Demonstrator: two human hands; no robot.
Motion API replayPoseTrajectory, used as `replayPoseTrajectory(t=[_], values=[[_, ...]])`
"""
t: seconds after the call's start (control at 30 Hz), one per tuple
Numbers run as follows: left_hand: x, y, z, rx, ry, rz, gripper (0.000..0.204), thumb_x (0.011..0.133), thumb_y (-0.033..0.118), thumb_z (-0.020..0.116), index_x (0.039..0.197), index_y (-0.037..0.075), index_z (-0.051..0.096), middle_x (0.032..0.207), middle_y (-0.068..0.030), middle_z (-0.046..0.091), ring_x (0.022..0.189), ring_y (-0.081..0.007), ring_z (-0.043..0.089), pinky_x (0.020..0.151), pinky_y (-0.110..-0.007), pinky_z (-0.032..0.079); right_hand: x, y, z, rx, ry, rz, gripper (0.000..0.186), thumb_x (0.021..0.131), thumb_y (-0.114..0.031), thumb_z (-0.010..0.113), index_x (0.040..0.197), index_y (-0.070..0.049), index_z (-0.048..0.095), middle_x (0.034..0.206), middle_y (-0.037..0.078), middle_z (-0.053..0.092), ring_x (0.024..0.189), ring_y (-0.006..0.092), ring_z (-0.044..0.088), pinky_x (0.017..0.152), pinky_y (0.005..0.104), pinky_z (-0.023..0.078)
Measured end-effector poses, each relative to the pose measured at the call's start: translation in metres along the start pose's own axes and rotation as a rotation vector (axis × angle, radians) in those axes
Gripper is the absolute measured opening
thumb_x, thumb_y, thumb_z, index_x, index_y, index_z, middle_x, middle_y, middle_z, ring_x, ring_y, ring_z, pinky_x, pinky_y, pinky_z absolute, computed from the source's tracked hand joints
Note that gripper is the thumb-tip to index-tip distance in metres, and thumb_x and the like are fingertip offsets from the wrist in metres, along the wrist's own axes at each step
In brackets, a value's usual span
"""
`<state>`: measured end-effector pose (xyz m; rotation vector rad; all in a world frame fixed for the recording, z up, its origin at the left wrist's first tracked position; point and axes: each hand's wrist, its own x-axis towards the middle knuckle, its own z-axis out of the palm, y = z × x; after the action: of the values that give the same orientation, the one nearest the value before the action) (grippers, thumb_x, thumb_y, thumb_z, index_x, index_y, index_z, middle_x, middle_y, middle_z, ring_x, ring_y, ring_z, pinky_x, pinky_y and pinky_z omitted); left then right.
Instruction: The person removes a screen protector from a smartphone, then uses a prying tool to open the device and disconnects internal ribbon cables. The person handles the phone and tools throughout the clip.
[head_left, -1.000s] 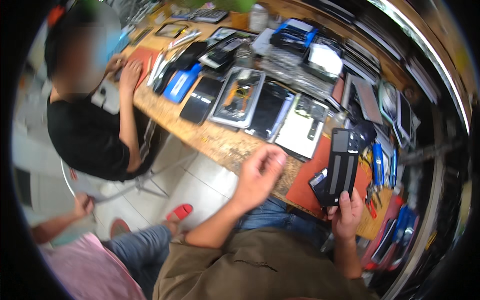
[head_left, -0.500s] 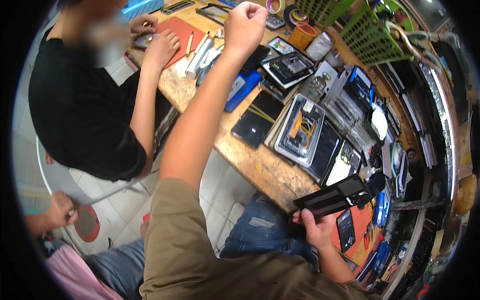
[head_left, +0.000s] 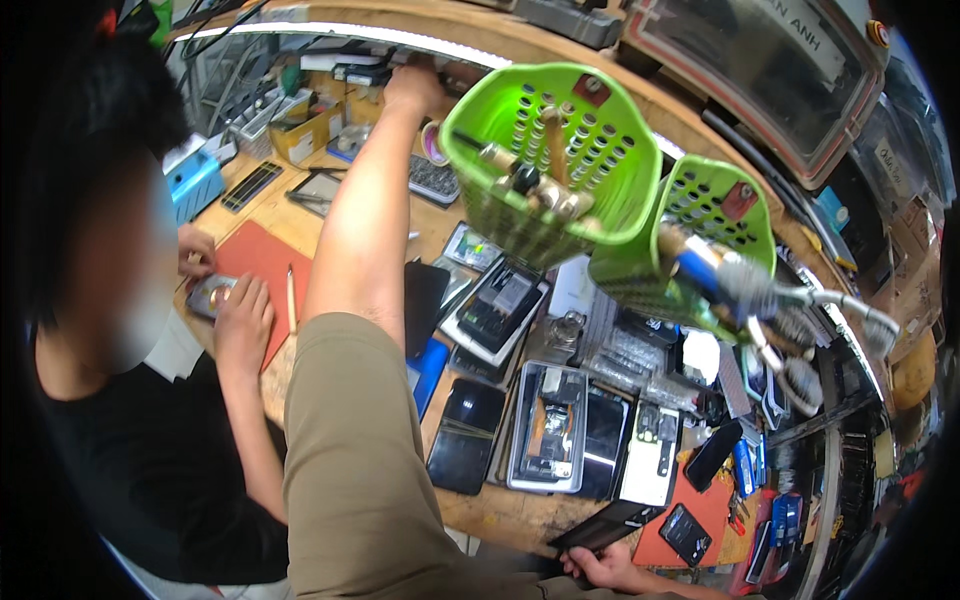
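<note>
At the far side of the bench my left arm is stretched out, with my left hand (head_left: 415,90) among dark items on the shelf under the light strip. Its fingers are hidden in shadow, so any grip there is not visible. Low in the view, by the bench's front edge, my right hand (head_left: 603,568) grips a black phone (head_left: 605,524) by its lower end. Beside it lies a white phone-sized panel (head_left: 650,455). A second black phone (head_left: 686,534) rests on an orange mat (head_left: 650,543) just right of that hand.
Two green perforated baskets (head_left: 625,150) with brushes and tools hang above the bench. Phones and a grey tray (head_left: 520,430) of parts cover the middle. At left a co-worker in a black shirt (head_left: 150,470) handles a small device (head_left: 212,297) on a red mat (head_left: 265,245).
My view has swung toward the back of the bench. My left hand, raised in a closed fist before, now reaches onto the far shelf. The right hand still holds the black phone, now lower in view.
</note>
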<state>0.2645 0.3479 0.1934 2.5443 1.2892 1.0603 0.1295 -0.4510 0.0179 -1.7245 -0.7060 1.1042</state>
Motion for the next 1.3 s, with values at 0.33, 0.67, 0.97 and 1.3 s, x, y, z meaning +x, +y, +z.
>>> replayPoseTrajectory(t=[0.33, 0.67, 0.97, 1.3], values=[[-0.013, -0.028, 0.013, 0.217, 0.26, 0.08, 0.044, 0.099, 0.022, 0.064, 0.14, 0.007, 0.065, 0.141, -0.0196, 0.064, 0.127, -0.0379, 0.065, 0.106, -0.046, 0.055, -0.001, -0.011, 0.015, -0.351, 0.05, 0.025, 0.027, 0.107, -0.026, 0.069, 0.09, -0.008, 0.077, 0.073, 0.006, 0.073, 0.066, 0.0185, 0.07, 0.06, 0.0362, 0.055], [-0.151, -0.023, -0.1, -0.166, 0.619, 0.282, 0.037, 0.093, 0.028, 0.075, 0.125, 0.009, 0.071, 0.12, -0.0171, 0.069, 0.111, -0.0368, 0.068, 0.089, -0.045, 0.059, 0.024, -0.021, 0.003, -0.208, -0.073, -0.463, 0.006, 0.099, -0.003, 0.074, 0.093, -0.003, 0.076, 0.075, 0.004, 0.074, 0.066, 0.0135, 0.072, 0.059, 0.0297, 0.055], [-0.395, 0.017, -0.168, 0.114, 0.687, 0.331, 0.021, 0.095, 0.002, 0.073, 0.115, 0.004, 0.079, 0.106, -0.0124, 0.066, 0.098, -0.0281, 0.065, 0.082, -0.038, 0.054, -0.019, -0.029, -0.022, 0.054, -0.023, -0.402, 0.016, 0.11, -0.016, 0.064, 0.107, 0.0, 0.064, 0.081, 0.008, 0.068, 0.069, 0.0131, 0.066, 0.061, 0.0338, 0.053], [-0.684, 0.173, -0.16, -0.358, 0.493, 0.432, 0.03, 0.085, -0.012, 0.081, 0.112, 0.0, 0.083, 0.101, -0.0093, 0.061, 0.088, -0.0216, 0.061, 0.071, -0.031, 0.051, -0.131, -0.012, -0.127, 0.288, 0.415, -0.219, 0.026, 0.114, -0.024, 0.056, 0.105, -0.001, 0.064, 0.08, 0.0, 0.063, 0.063, 0.0048, 0.056, 0.058, 0.0239, 0.047]])
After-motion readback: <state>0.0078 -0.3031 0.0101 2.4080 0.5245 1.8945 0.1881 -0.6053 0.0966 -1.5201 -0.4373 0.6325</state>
